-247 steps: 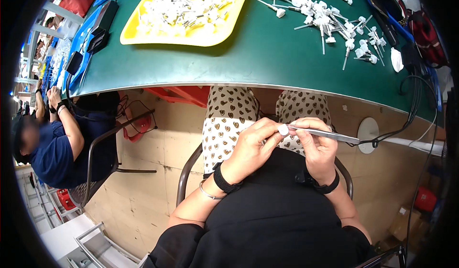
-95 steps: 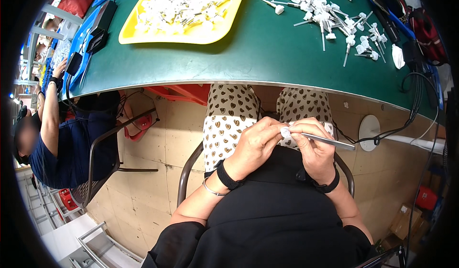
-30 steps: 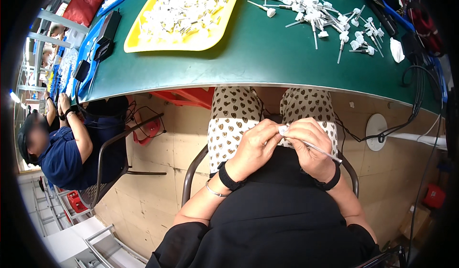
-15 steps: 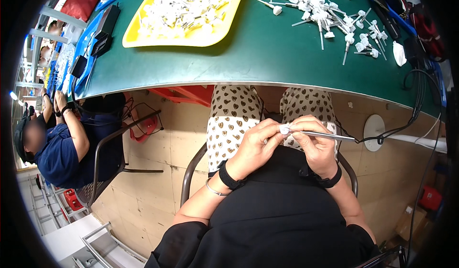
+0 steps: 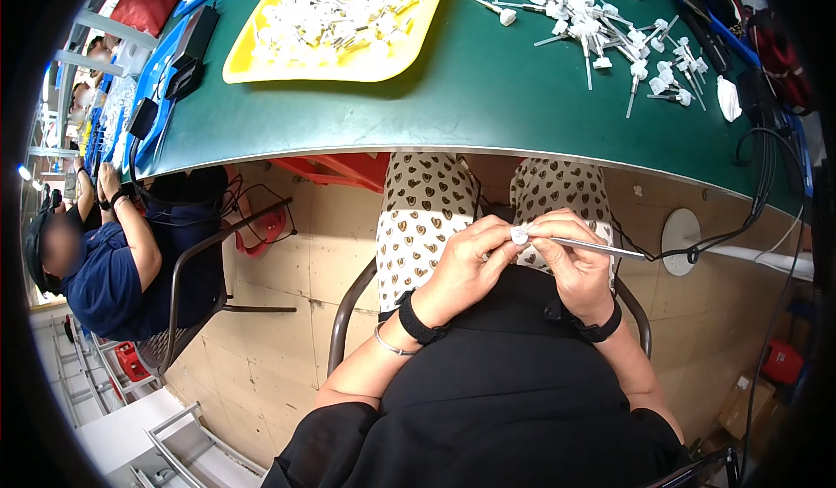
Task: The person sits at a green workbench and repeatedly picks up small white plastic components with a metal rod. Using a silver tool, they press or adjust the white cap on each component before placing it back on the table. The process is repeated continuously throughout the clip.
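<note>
Above my lap, my left hand (image 5: 470, 262) is closed, pinching a small white plastic part (image 5: 520, 235) between thumb and fingertips. My right hand (image 5: 576, 266) is closed around slim metal tweezers (image 5: 605, 248), whose blunt end sticks out to the right. The tips of the tweezers meet the white part, hidden among my fingers. Both hands are nearly touching, just short of the table's near edge. On the green table (image 5: 348, 127), a pile of similar white parts with thin stems (image 5: 592, 26) lies at the right. A yellow tray (image 5: 366, 74) holds many more.
A black box-shaped holder (image 5: 193, 44) and a blue tray (image 5: 165, 79) stand at the table's left. A crumpled white piece (image 5: 728, 98) and black cables (image 5: 762, 175) are at the right. A seated co-worker in a dark blue shirt (image 5: 113, 270) is to my left, beside a chair (image 5: 187, 288).
The white part has turned slightly between my fingertips, showing more of its face. Both hands stay in nearly the same place.
</note>
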The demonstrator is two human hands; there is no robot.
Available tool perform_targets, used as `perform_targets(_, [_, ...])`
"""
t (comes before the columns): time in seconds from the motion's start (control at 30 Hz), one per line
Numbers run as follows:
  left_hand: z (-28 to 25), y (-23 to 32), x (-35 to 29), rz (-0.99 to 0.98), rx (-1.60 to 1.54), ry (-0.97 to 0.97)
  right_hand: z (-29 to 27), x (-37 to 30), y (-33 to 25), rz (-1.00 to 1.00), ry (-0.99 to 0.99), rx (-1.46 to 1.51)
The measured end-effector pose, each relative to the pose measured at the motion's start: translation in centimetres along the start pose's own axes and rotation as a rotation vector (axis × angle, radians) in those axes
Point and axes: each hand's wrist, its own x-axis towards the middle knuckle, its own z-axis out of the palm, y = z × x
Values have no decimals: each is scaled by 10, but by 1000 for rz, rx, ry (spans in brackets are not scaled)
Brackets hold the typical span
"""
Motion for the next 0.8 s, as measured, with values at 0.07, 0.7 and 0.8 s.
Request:
perform_targets(0.07, [0,1,0,-9,7,-6,0,0,0,0,0,0])
perform_targets(0.7, [2,-4,-2,84,132,-8,-2,4,-12,-16,-103,-277])
perform_targets(0.8, [2,-7,-4,54,81,-5,-2,5,-15,37,-96,-231])
